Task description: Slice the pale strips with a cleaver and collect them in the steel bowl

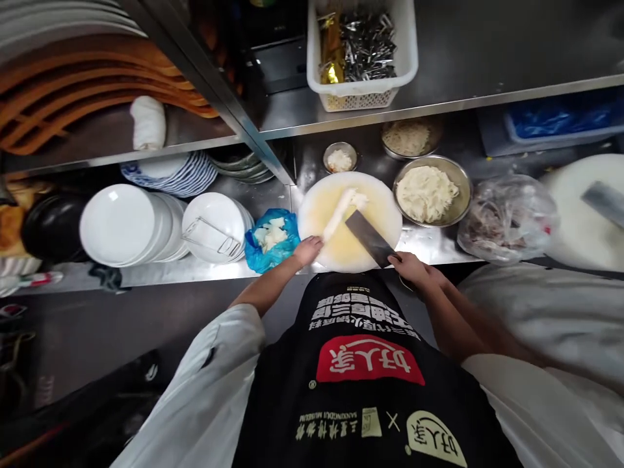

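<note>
A round white cutting board (312, 195) lies on the steel counter in front of me. Across it runs a long, pale white strip of food (336, 218), its far end loosely broken up; I cannot make out its exact kind. My left hand (309, 249) is at the board's near left edge, fingers closed on the strip's near end. In my right hand (408, 266) is a cleaver (369, 235), gripped by the handle, its wide blade over the board to the right of the strip. Beside the board, a steel bowl (465, 179) holds pale shredded food (426, 193).
Left of the board sit a blue plastic bag (273, 259) with white pieces and stacked white plates (118, 224). A small bowl (340, 148) stands behind. To the right are a clear bag (507, 218) and another board (575, 195) with a blade. A steel shelf (458, 107) overhangs the back.
</note>
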Demonstrator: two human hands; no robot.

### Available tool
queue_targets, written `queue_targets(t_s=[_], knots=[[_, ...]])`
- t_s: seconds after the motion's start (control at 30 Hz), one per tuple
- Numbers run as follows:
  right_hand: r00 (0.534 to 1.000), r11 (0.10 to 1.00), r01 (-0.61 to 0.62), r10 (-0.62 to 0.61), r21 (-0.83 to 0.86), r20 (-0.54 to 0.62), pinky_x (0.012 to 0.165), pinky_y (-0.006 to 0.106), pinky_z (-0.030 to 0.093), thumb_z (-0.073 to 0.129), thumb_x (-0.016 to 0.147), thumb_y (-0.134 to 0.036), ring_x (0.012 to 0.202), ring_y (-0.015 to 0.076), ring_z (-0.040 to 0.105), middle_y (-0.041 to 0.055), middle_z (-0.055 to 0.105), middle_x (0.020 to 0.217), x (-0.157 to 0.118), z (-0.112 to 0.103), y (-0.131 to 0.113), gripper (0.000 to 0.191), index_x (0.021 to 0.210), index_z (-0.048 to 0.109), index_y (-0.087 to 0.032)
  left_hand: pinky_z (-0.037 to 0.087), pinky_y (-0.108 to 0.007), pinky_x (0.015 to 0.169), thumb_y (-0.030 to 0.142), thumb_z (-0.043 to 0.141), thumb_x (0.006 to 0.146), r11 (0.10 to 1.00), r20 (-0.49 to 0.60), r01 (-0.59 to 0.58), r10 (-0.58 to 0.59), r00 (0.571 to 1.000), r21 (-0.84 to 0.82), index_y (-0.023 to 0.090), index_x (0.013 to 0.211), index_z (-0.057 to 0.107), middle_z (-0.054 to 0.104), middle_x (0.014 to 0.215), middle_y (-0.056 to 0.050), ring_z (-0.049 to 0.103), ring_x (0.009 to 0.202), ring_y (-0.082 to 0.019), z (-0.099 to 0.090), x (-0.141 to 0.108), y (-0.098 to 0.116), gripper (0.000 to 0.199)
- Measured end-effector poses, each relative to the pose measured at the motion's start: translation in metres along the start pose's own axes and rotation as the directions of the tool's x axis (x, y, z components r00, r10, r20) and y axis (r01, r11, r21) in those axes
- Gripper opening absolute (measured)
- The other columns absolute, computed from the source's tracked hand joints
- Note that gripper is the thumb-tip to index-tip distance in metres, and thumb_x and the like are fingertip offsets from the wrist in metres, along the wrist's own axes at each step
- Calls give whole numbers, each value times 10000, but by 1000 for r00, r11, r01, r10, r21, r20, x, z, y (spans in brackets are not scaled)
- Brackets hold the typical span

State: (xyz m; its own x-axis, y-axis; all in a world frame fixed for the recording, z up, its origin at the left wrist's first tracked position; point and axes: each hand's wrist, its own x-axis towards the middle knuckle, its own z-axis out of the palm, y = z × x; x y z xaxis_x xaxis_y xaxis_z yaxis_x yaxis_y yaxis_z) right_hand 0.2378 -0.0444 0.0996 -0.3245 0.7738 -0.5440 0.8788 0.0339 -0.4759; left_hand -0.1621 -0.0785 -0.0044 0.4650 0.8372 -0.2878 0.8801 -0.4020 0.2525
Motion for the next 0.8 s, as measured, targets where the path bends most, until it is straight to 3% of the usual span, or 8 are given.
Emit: queue_targets(t_s=[0.17,0.3,0.43,0.57,0.8], knots=[[1000,997,31,-31,-63,2,743,287,456,481,985,-419,852,224,664,85,733,892,21,19,-1,338,874,711,-198,488,-354,972,163,552,904,1000,-11,4,-4,1000,-5,158,961,705,660,1073,-107,603,1054,-233,-4,-1,2,163],[989,989,130,-126,-64,74,723,285,437,487,984,-447,867,222,653,74,730,930,46,34,-25,337,860,695,-212,483,-360,951,146,549,887,998,-5,-33,32,999,-47,166,910,702,652,997,-108,597,1035,-239,2,-22,10,156],[977,985,158,-146,-70,159,681,269,412,505,982,-473,836,210,636,71,727,923,71,41,-47,353,825,682,-211,478,-365,949,130,553,862,996,35,-1,4,999,-85,163,886,701,646,978,-116,595,1029,-246,11,-27,19,154],[979,990,113,-96,-88,178,648,252,403,529,965,-503,812,201,637,81,738,963,103,21,-45,367,866,701,-195,474,-367,961,115,544,848,992,43,12,-6,999,-124,164,850,697,645,955,-110,597,1003,-237,14,-20,19,162],[998,992,41,-35,-121,52,709,259,436,556,936,-503,907,228,651,129,734,1064,163,-33,-26,404,1036,738,-157,485,-341,874,74,555,771,979,84,69,-54,995,-191,161,803,682,659,940,-101,606,945,-223,15,-11,14,157]])
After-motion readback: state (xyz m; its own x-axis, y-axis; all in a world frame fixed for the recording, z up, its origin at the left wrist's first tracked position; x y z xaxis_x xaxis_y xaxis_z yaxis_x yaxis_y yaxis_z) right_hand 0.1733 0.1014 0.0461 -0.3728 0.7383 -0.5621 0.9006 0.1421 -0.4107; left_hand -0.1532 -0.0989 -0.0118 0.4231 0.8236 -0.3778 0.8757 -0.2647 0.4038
